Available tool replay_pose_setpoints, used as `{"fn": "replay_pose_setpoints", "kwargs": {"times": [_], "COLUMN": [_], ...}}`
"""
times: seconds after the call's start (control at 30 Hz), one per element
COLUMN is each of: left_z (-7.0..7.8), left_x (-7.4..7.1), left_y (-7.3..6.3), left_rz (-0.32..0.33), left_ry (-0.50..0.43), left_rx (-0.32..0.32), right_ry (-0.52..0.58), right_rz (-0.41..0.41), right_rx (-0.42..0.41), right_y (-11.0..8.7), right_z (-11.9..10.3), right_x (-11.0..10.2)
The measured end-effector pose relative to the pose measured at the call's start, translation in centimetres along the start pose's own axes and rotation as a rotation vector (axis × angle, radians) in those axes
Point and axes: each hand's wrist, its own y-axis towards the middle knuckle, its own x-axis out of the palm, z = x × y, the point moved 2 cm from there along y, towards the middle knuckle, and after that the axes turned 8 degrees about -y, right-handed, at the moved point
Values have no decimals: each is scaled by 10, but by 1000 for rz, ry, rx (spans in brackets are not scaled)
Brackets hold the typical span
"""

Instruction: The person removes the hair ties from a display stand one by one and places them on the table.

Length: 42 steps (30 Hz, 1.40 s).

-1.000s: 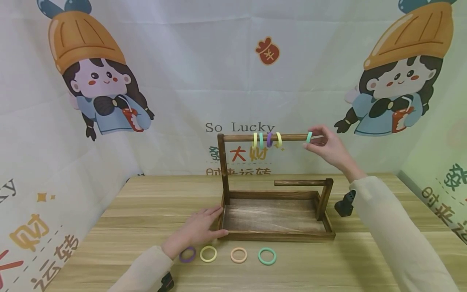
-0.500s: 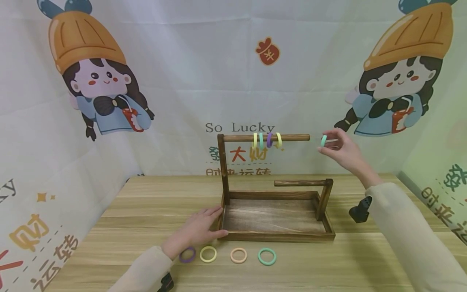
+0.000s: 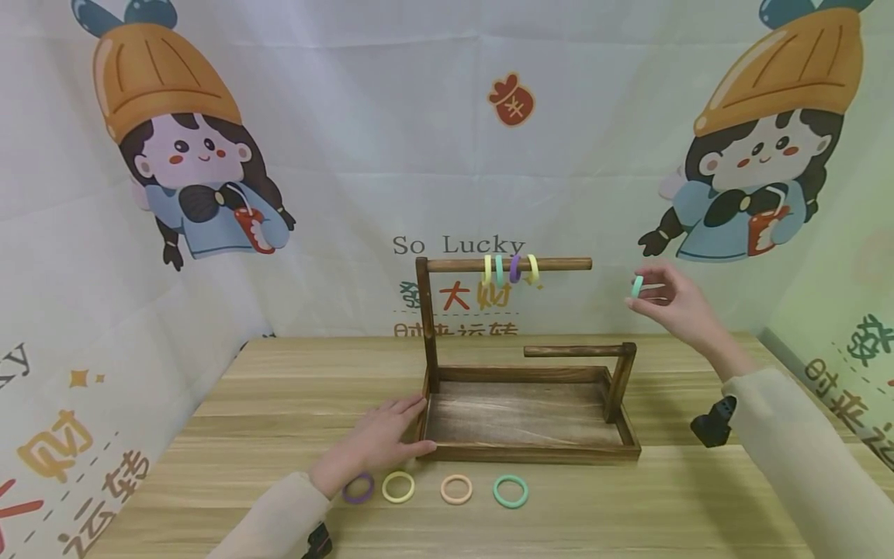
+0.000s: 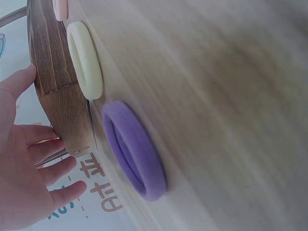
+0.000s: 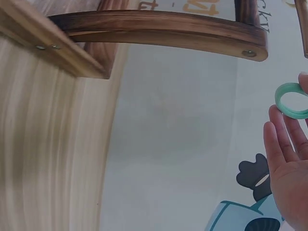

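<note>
In the head view my right hand (image 3: 673, 303) pinches a mint-green hair tie (image 3: 637, 286) between thumb and fingertips, in the air right of the upper bar. The tie also shows as a ring in the right wrist view. My left hand (image 3: 377, 435) rests its fairly straight fingers and thumb against the left end of a dark wooden stand (image 3: 531, 452) with a tray base. On its upper bar (image 3: 566, 264) hang yellow, mint, purple and yellow hair ties (image 3: 515, 269). The lower bar (image 3: 573, 351) carries none.
On the table before the stand lie a purple hair tie (image 4: 134, 151), partly behind my left wrist in the head view, a yellow one (image 3: 399, 487), a peach one (image 3: 457, 489) and a mint one (image 3: 511, 491). A printed cloth (image 3: 349, 155) hangs behind.
My right hand has drawn the mint hair tie from the upper bar's free end out to the right and slightly down. The left hand has stayed on the stand.
</note>
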Motion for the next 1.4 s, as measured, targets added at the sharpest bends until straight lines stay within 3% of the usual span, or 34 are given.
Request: {"fn": "replay_pose_setpoints", "kwargs": {"times": [1.4], "left_z": [0], "left_x": [0], "left_y": [0], "left_rz": [-3], "left_ry": [-1], "left_rx": [2], "right_ry": [75], "right_rz": [-48], "right_rx": [-36], "right_y": [-55], "right_z": [28], "right_x": [13]}}
